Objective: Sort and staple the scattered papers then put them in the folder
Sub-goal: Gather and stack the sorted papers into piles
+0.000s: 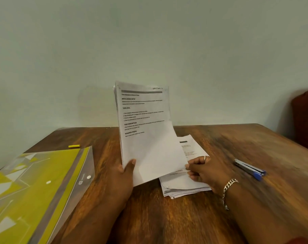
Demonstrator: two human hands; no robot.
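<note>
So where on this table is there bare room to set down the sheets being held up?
Bare wood lies between the yellow folder and the flat paper pile, though the left hand sits there. More lies behind the stapler toward the table's far right. The middle is crowded: held sheets, pile, right hand.

L hand (125,173) grips bottom edge of printed sheets (144,131), held upright above wooden table (229,143). R hand (202,171) pinches lower-right corner of front sheet, over flat paper stack (183,184). Yellow folder (35,182) at left, flap open. Stapler (250,169) right of stack. Yellow cap-like item (74,146) beyond folder.
</note>
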